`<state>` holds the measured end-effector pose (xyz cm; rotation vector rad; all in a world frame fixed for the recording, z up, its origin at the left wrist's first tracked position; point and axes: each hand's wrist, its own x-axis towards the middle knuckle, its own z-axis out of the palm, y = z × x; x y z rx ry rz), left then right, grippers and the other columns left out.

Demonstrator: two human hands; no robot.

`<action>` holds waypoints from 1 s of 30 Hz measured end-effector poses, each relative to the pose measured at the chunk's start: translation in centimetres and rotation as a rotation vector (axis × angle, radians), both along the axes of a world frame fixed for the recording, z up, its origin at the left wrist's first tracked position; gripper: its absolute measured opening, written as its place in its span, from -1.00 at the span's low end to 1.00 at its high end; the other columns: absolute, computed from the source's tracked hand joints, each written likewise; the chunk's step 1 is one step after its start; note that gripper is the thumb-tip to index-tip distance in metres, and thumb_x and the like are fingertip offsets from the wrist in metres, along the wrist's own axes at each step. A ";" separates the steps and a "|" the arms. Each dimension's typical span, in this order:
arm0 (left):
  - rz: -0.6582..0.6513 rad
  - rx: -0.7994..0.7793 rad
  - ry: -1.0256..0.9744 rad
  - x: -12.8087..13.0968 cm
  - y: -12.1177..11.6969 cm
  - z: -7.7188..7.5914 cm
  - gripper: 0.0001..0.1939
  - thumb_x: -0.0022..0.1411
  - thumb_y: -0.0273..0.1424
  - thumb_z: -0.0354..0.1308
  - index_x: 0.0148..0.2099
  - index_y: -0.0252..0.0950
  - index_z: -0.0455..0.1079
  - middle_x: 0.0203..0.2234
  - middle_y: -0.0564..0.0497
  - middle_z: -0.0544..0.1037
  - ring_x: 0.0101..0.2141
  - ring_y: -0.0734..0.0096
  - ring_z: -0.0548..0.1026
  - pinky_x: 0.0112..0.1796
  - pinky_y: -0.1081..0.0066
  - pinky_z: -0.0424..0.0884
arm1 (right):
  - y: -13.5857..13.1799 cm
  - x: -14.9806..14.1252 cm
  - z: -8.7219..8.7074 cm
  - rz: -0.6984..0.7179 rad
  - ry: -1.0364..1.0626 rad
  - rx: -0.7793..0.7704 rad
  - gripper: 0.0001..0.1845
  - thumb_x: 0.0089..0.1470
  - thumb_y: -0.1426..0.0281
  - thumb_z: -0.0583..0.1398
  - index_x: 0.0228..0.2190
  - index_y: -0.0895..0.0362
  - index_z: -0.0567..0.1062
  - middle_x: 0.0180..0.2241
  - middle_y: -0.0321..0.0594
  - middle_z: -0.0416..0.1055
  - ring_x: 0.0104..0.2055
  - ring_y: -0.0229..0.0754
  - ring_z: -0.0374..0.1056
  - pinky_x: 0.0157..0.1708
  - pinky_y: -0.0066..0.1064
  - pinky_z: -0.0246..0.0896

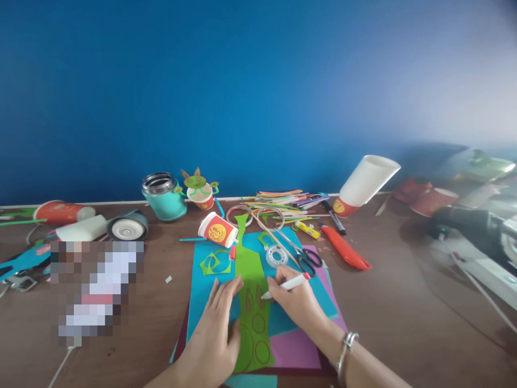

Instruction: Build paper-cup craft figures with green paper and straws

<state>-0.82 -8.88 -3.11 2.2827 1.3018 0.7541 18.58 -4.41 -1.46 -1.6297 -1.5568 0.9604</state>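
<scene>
Under my hands lies a strip of green paper [249, 269] with ear shapes and circles drawn on it in reddish line. My right hand [291, 295] grips a white marker [288, 284] with a red end, its tip at one of the drawn ears. Flat along the strip's left edge, my left hand [218, 328] presses down with fingers stretched out. Blue paper [210, 302] and purple paper [297, 347] are stacked beneath. Beside the strip rest a roll of tape [277, 256], scissors with black handles [309, 260], green paper offcuts [216, 263] and a small red cap [233, 252].
Behind the paper stand a tipped paper cup [218, 229], a teal flask [165, 199] and a cup with a green paper animal [200, 191]. Coloured sticks [286, 202], a glue stick [307, 230], a red cutter [345, 248] and a tall white cup stack [365, 183] line the right.
</scene>
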 end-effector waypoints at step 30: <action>0.007 0.001 -0.033 -0.1 0.0 0.0 -0.23 0.13 -0.70 -0.14 0.32 -0.20 -0.28 0.15 -0.21 0.28 0.18 0.13 0.23 0.16 -0.12 0.13 | 0.0 0.2 -0.6 -0.033 0.019 0.014 -0.72 -0.10 0.35 0.10 -0.69 0.05 0.09 -0.76 -0.42 0.18 -0.67 -0.30 0.15 -0.65 -0.48 -0.01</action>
